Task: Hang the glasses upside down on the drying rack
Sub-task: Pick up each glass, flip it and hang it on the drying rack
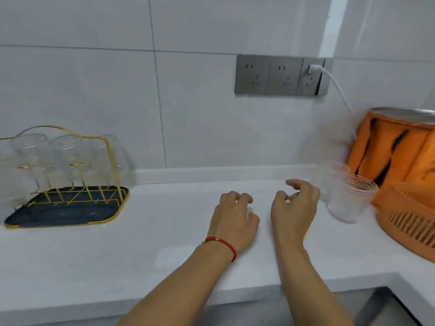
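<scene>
A gold wire drying rack (110, 161) on a dark tray (70, 212) stands at the left of the white counter. Several clear glasses (68, 156) hang upside down on it. At the right, two clear glasses stand upright: a near one (348, 201) and one behind it (335, 170). My right hand (294, 205) hovers over the counter just left of the near glass, fingers curled and apart, holding nothing. My left hand (235, 215), with a red cord on the wrist, is beside it, also empty.
An orange insulated bag (395, 151) and an orange slotted basket (414, 227) sit at the far right behind the glasses. A grey socket panel (277, 76) with a white cable is on the tiled wall. A sink corner (386, 307) shows bottom right.
</scene>
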Tool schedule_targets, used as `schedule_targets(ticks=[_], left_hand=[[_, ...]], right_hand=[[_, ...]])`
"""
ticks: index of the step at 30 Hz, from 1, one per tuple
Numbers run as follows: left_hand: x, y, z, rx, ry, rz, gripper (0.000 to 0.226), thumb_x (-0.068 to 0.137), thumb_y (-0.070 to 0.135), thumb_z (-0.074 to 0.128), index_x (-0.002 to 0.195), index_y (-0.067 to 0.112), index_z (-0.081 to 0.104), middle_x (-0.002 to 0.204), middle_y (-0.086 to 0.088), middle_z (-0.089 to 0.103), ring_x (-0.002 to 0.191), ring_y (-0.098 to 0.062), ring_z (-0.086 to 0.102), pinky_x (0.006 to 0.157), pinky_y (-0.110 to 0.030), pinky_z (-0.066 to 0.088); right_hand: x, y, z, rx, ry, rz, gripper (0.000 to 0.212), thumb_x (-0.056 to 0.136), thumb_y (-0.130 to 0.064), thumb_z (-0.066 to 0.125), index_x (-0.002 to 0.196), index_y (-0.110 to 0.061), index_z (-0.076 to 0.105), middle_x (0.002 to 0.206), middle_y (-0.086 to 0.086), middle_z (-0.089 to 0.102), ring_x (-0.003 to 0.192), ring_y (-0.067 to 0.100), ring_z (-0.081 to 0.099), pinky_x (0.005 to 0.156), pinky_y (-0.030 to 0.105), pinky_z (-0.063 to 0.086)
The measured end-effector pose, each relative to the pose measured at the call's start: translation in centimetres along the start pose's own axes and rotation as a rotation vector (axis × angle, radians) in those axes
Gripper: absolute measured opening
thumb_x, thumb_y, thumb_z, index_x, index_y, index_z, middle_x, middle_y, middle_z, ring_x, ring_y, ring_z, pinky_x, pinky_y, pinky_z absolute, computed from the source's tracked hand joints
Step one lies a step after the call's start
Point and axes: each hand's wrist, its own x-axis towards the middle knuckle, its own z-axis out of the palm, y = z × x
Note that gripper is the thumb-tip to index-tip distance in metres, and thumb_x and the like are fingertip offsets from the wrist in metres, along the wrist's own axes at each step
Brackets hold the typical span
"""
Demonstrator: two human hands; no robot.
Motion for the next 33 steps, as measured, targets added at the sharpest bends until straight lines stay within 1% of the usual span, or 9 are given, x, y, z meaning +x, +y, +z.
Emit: schedule_targets(ticks=[4,7,9,16,19,23,25,28,33], left_hand=[[-0.4,0.5,2.7,0.129,-0.014,0.057,0.047,0.091,0.044,0.049,0.129,0.017,0.057,0.146,-0.009,0.039,0.140,-0.026,0.026,0.116,-0.034,0.024],[-0.2,0.0,3.1,0.085,0.004,0.042,0.049,0.088,0.050,0.048,0.127,0.019,0.056,0.148,-0.007,0.037,0.142,-0.023,0.022,0.116,-0.034,0.025],[-0.2,-0.1,3.2,0.065,-0.005,0.040,0.050,0.089,0.051,0.048,0.127,0.021,0.055,0.148,-0.006,0.036,0.143,-0.021,0.021,0.116,-0.034,0.026],[-0.2,0.0,3.3,0.032,-0.012,0.035,0.049,0.089,0.050,0.050,0.129,0.022,0.054,0.146,-0.004,0.038,0.141,-0.018,0.023,0.116,-0.032,0.027],[-0.2,0.0,3.3,0.031,-0.018,0.038,0.050,0.088,0.049,0.051,0.130,0.022,0.053,0.145,-0.003,0.039,0.141,-0.017,0.025,0.115,-0.033,0.029],[-0.2,0.2,2.9,-0.028,-0.002,0.056,0.052,0.086,0.051,0.052,0.130,0.024,0.052,0.136,0.003,0.044,0.136,-0.013,0.029,0.111,-0.032,0.035],[-0.2,0.4,2.6,-0.099,0.026,0.066,0.055,0.085,0.054,0.053,0.132,0.025,0.050,0.133,0.006,0.046,0.134,-0.010,0.032,0.107,-0.030,0.038],[-0.5,0.9,1.9,-0.235,0.058,0.033,0.071,0.086,0.054,0.061,0.146,0.027,0.034,0.136,0.009,0.045,0.131,-0.009,0.038,0.102,-0.024,0.037],[-0.7,2.2,-1.2,-0.688,0.140,-0.206,0.105,0.070,0.069,0.068,0.151,0.049,0.005,0.134,0.012,0.045,0.114,-0.006,0.057,0.087,-0.019,0.046]], right_hand=[[1.8,0.5,-1.6,0.103,0.418,0.184,0.071,0.071,0.007,0.064,0.139,0.004,0.044,0.145,0.026,0.036,0.132,0.038,0.038,0.107,0.008,0.022],[3.7,2.2,-2.2,0.083,0.429,0.336,0.095,0.077,-0.001,0.073,0.156,0.004,0.021,0.162,0.024,0.018,0.147,0.041,0.024,0.122,0.039,0.026],[5.1,3.5,-2.6,0.060,0.413,0.353,0.103,0.079,-0.006,0.077,0.160,0.001,0.014,0.167,0.021,0.014,0.153,0.039,0.019,0.124,0.046,0.022],[7.9,5.9,-3.3,-0.098,0.398,0.415,0.107,0.075,-0.019,0.087,0.160,-0.010,0.022,0.157,0.019,0.045,0.141,0.045,0.037,0.117,0.054,0.025],[7.6,6.0,-3.4,-0.103,0.405,0.432,0.093,0.075,-0.029,0.089,0.151,-0.006,0.040,0.150,0.017,0.052,0.137,0.043,0.041,0.114,0.051,0.029],[6.1,4.6,-3.9,-0.033,0.461,0.263,0.084,0.070,-0.044,0.083,0.138,-0.010,0.048,0.135,0.009,0.055,0.125,0.029,0.048,0.107,0.048,0.042],[5.1,3.6,-3.8,0.096,0.352,0.110,0.084,0.070,-0.050,0.081,0.138,-0.016,0.045,0.129,0.001,0.049,0.114,0.006,0.046,0.096,0.024,0.049],[3.2,2.3,-2.9,0.131,0.035,-0.109,0.083,0.073,-0.050,0.083,0.140,-0.021,0.044,0.125,-0.007,0.042,0.104,-0.014,0.043,0.084,-0.005,0.036],[0.6,0.7,-1.7,0.138,-0.506,-0.436,0.086,0.067,-0.043,0.088,0.142,-0.028,0.049,0.129,-0.006,0.043,0.111,-0.016,0.051,0.084,0.001,0.045]])
